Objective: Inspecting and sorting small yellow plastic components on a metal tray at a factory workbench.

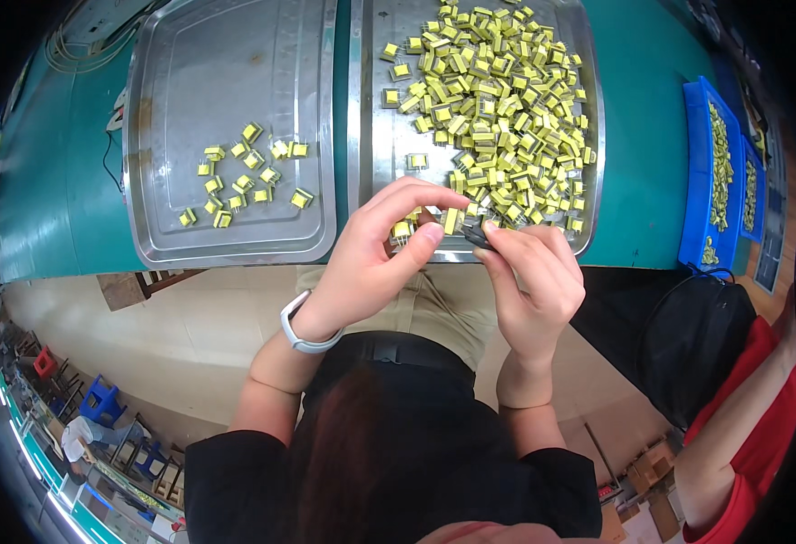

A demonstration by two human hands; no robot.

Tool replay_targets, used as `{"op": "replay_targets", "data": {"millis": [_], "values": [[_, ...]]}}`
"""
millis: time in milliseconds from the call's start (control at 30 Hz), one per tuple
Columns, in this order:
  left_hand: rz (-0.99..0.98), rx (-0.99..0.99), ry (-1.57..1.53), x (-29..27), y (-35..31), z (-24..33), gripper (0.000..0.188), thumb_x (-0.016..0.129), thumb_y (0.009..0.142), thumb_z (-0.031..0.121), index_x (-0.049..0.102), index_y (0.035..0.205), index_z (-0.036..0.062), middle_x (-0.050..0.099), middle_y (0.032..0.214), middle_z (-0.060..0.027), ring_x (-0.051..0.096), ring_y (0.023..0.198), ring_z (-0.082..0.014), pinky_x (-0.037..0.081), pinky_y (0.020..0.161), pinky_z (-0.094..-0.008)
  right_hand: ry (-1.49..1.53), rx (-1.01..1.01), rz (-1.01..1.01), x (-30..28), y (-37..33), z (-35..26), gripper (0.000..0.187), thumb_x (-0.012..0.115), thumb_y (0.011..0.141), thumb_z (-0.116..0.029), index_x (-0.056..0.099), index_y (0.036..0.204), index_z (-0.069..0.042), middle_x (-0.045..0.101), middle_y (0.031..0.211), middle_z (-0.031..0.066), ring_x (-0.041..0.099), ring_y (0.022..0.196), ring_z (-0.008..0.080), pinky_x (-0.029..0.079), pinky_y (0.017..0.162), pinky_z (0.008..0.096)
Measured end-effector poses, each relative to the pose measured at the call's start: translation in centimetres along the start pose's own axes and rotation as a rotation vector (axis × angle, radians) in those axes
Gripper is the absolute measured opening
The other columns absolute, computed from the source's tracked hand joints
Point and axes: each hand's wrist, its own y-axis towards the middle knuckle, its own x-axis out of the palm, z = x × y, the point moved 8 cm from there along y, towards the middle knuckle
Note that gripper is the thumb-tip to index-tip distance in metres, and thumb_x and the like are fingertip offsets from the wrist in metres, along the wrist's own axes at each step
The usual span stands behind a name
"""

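Observation:
My left hand [375, 254], wearing a pale wristband [300, 332], is curved, with thumb and forefinger around a small yellow-wrapped transformer [452, 220]. Pinched in my right hand [538, 281] is a small black piece [478, 237], close beside that transformer; its exact kind is not clear. Both hands are over the near edge of the right metal tray [368, 109]. A large heap of yellow transformers [498, 109] with metal pins fills much of this tray. More transformers lie partly hidden behind my left fingers.
At the left, a second metal tray [226, 72] bears several scattered transformers [253, 160]. Both trays rest on a green tabletop [63, 181]. Blue bins [695, 172] with yellow parts stand at the right. Beyond my right arm are a black bag [697, 335] and a person's red sleeve [761, 408].

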Motion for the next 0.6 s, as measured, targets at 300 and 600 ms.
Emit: {"op": "replay_targets", "data": {"millis": [300, 600], "values": [[0.006, 0.024, 0.061, -0.16, 0.01, 0.17, 0.025, 0.058, 0.095, 0.007, 0.066, 0.119, 0.0017, 0.064, 0.112, -0.0111, 0.06, 0.104, -0.022, 0.046, 0.093, -0.0329, -0.001, 0.012, -0.021, -0.1, -0.01, 0.12, 0.033, 0.081, 0.066, 0.005, 0.075, 0.098, 0.0, 0.072, 0.083, 0.0091, 0.063, 0.074, 0.0247, 0.051, 0.065, 0.0327], [-0.016, -0.002, 0.0, 0.03, -0.1, -0.14, 0.025, 0.057, 0.097, 0.009, 0.066, 0.12, 0.0021, 0.063, 0.116, -0.0091, 0.06, 0.102, -0.0185, 0.05, 0.085, -0.0299, -0.028, -0.006, -0.029, 0.05, -0.03, 0.25, 0.032, 0.081, 0.066, 0.006, 0.075, 0.097, 0.0, 0.072, 0.082, 0.0093, 0.063, 0.073, 0.0245, 0.05, 0.065, 0.0324]]}}
